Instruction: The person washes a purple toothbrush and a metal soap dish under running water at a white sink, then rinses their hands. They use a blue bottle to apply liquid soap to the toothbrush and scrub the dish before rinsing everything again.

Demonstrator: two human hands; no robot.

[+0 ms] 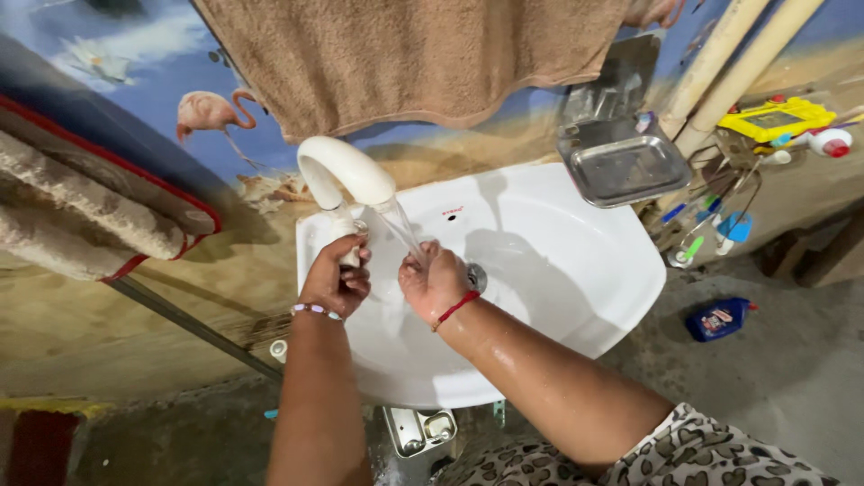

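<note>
A white wash basin (576, 261) is fixed to a painted wall. A curved white tap (342, 171) pours a thin stream of water (402, 229) into it. My left hand (336, 279) grips the tap's handle at its base; a beaded bracelet circles that wrist. My right hand (432, 281) is held under the stream with the fingers curled in, and it holds nothing I can see. A red thread is tied round that wrist, and the forearm is wet.
A brown towel (423, 58) hangs above the basin. A steel soap tray (621, 162) is mounted at upper right, beside two pale pipes (720, 76). Toothbrushes (697, 238) and a yellow box (778, 117) sit to the right. A blue bottle (717, 319) lies on the floor.
</note>
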